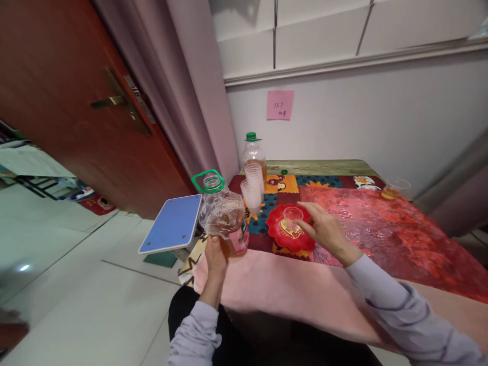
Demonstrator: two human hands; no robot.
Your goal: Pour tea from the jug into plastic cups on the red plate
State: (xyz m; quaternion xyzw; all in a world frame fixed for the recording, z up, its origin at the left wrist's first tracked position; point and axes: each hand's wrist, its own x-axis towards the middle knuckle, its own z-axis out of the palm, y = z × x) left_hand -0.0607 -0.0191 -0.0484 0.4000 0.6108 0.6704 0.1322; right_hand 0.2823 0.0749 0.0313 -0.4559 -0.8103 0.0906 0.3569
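My left hand [216, 256] is closed on the lower side of a large clear juice bottle [223, 216], thumb toward me and the other fingers mostly hidden. The bottle's mouth is uncapped, with a green carrying ring around its neck, and amber liquid inside. A small clear plastic cup [293, 217] stands upright in a scalloped red dish [274, 234] with gold print. My right hand [324, 229] has its thumb and fingers at the cup's right side, seemingly gripping it. Stacks of clear plastic cups [254, 185] stand between the bottle and the dish.
Behind the stacks is a second juice bottle [253, 150] with a green cap. A loose green cap [284, 172] lies at the table's back. Another cup [392, 190] holding amber liquid stands far right. A blue-topped stool [171, 223] is left of the table, near a door [76, 101].
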